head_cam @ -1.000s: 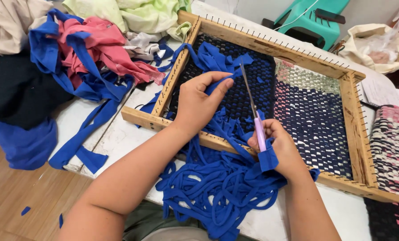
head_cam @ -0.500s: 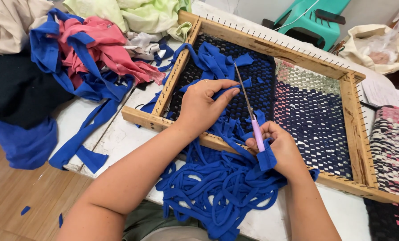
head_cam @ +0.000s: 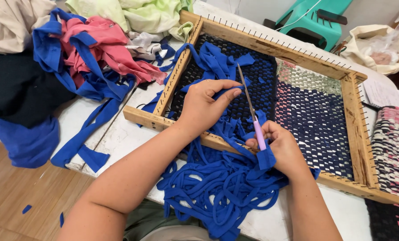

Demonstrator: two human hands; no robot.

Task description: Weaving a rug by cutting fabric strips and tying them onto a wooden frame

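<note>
The right hand [head_cam: 279, 149] gripped a long metal hook [head_cam: 248, 105] by its lilac handle, fingers curled shut around it together with a loop of blue strip [head_cam: 266, 158]. The hook's long axis ran from the fist up toward eleven o'clock, its thin tip lying over the dark woven patch just past the left hand's fingertips. The left hand [head_cam: 206, 105] rested on the wooden frame [head_cam: 271, 47], at about ten o'clock from the right hand, thumb and fingers pinched on a blue strip close beside the shaft. So the left hand was the nearer one to the hook's tip, with the shaft crossing at three o'clock from its knuckles.

A tangled heap of blue strips [head_cam: 217, 192] spilled from the frame's near rail toward six o'clock and hung over the table edge [head_cam: 119, 134], crowding the space under both wrists. The frame's right half held a finished navy-and-white weave [head_cam: 311, 116]. At ten o'clock lay a pile of pink, blue and pale green cloth [head_cam: 101, 49]; a green stool [head_cam: 320, 20] stood at one o'clock.
</note>
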